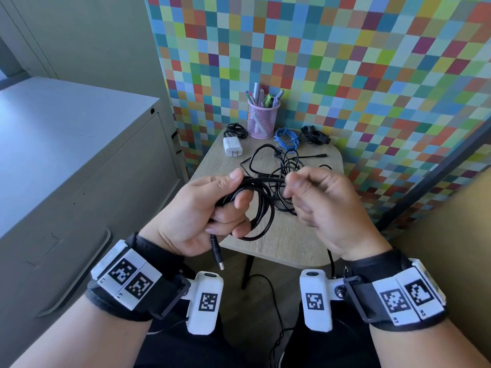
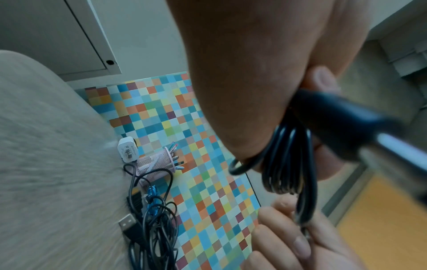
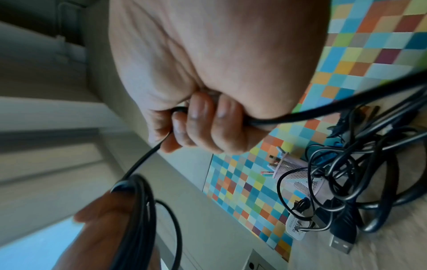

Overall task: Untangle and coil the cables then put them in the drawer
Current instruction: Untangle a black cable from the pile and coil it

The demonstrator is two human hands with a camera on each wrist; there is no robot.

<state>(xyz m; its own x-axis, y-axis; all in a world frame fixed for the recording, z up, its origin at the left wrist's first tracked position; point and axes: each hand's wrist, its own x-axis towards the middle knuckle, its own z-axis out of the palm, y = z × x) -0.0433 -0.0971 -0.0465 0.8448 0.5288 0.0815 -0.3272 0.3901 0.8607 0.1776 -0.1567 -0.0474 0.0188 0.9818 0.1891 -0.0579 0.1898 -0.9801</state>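
Coiling black cable [image 1: 261,205] above table [image 1: 292,240] | I am gripping loops in left hand [image 1: 202,208] | right hand [image 1: 318,200] is pinching free strand | next: another loop, pulling slack from tangle [image 1: 281,166]

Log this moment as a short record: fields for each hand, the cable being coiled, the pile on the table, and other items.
left hand: grips the coiled loops of the black cable
right hand: pinches the free run of the same cable
cable end: barrel plug hangs below the left hand
pile: tangled black cables on the table
others: blue cable, white charger, pink pen cup
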